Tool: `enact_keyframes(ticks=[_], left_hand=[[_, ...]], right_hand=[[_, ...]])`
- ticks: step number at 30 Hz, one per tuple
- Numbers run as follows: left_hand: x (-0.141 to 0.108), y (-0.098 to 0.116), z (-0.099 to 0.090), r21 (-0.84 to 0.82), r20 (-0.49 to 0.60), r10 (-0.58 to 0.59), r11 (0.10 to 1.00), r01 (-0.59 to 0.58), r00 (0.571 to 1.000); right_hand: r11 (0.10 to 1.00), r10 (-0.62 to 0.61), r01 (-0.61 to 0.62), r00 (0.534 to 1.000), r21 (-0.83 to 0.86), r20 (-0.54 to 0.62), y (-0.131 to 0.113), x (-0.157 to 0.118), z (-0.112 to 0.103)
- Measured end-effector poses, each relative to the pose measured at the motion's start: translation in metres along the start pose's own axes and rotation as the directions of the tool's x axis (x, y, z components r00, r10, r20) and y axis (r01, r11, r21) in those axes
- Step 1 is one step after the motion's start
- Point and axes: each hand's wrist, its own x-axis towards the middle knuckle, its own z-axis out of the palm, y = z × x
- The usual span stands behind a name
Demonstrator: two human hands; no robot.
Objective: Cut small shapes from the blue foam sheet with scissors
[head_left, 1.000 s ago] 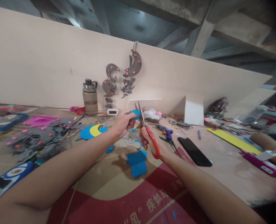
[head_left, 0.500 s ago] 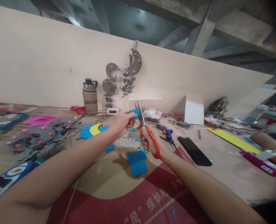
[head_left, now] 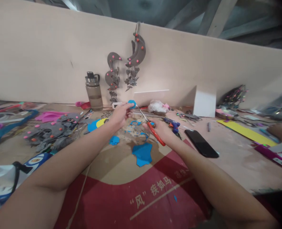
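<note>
My left hand point(head_left: 120, 116) pinches a small blue felt piece point(head_left: 131, 103) between thumb and fingers. In my right hand point(head_left: 158, 127) are red-handled scissors point(head_left: 155, 132), their blades pointing up and left with the tip close to the felt piece. Below the hands a larger blue felt piece point(head_left: 142, 154) lies on the cardboard, and a smaller blue piece point(head_left: 114, 140) lies to its left. Blue scraps point(head_left: 144, 136) are scattered beneath the hands. Partly behind my left forearm is a blue piece with a yellow crescent point(head_left: 101, 122).
A bottle point(head_left: 94, 95) stands near the back board. Grey felt with pink dots point(head_left: 51, 130) lies left. At right are a blue glue gun point(head_left: 173, 124), a black phone point(head_left: 201, 143), a yellow strip point(head_left: 245, 132) and another person's hand point(head_left: 280, 132). Grey crescent ornaments point(head_left: 138, 51) hang behind.
The view has tilted down. My left hand has moved slightly left with the felt piece. The scissors have turned further left, and their blades look closer together.
</note>
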Motion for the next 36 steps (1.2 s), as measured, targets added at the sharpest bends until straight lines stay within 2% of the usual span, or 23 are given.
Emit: enact_keyframes(ticks=[2, 5, 9, 13, 16, 20, 24, 26, 27, 29, 31, 33, 36], left_hand=[[0.003, 0.003, -0.007, 0.021, -0.025, 0.000, 1.000, 0.001, 1.000], [0.003, 0.009, -0.019, 0.057, -0.021, -0.032, 0.998, 0.033, 0.999], [0.000, 0.010, -0.039, 0.101, -0.066, -0.064, 0.992, 0.070, 0.996], [-0.002, -0.003, -0.050, 0.119, -0.176, -0.055, 0.990, 0.077, 0.983], [-0.003, -0.021, -0.039, 0.111, -0.184, -0.073, 0.989, 0.094, 0.980], [-0.012, -0.039, -0.006, 0.124, -0.092, -0.088, 0.987, 0.100, 0.992], [-0.029, -0.045, 0.016, 0.118, -0.029, -0.005, 0.993, 0.008, 1.000], [-0.038, -0.050, 0.018, 0.160, 0.004, 0.016, 0.987, -0.017, 1.000], [-0.042, -0.053, 0.017, 0.181, 0.009, 0.019, 0.983, -0.020, 1.000], [-0.048, -0.059, 0.012, 0.219, -0.019, 0.014, 0.976, -0.009, 1.000], [-0.052, -0.065, 0.008, 0.260, -0.055, 0.024, 0.965, -0.009, 0.998], [-0.054, -0.069, 0.004, 0.306, -0.061, 0.036, 0.952, -0.016, 0.997], [-0.054, -0.073, 0.001, 0.373, -0.032, 0.057, 0.927, -0.041, 0.998]], right_hand=[[0.978, -0.018, 0.019, 1.000, -0.208, 0.007, 0.003, 0.001, -0.002], [0.924, 0.010, 0.007, 0.999, -0.382, 0.043, 0.010, 0.001, 0.001], [0.876, 0.090, -0.037, 0.992, -0.482, 0.088, 0.019, 0.003, 0.008], [0.869, 0.128, -0.063, 0.987, -0.492, 0.100, 0.026, 0.004, 0.014], [0.892, 0.126, -0.072, 0.988, -0.446, 0.092, 0.030, 0.003, 0.020], [0.915, 0.149, -0.107, 0.986, -0.389, 0.078, 0.037, 0.006, 0.023], [0.965, 0.101, -0.101, 0.995, -0.244, -0.012, 0.040, 0.013, 0.015], [0.990, 0.109, -0.112, 0.993, -0.080, -0.048, 0.040, 0.014, 0.012], [0.987, 0.154, -0.151, 0.987, 0.048, -0.045, 0.039, 0.014, 0.011], [0.907, 0.268, -0.250, 0.964, 0.339, -0.005, 0.037, 0.012, 0.014], [0.797, 0.311, -0.279, 0.950, 0.536, 0.033, 0.035, 0.008, 0.019], [0.760, 0.276, -0.226, 0.961, 0.609, 0.013, 0.034, 0.005, 0.023], [0.772, 0.230, -0.158, 0.972, 0.616, -0.038, 0.033, 0.002, 0.028]])
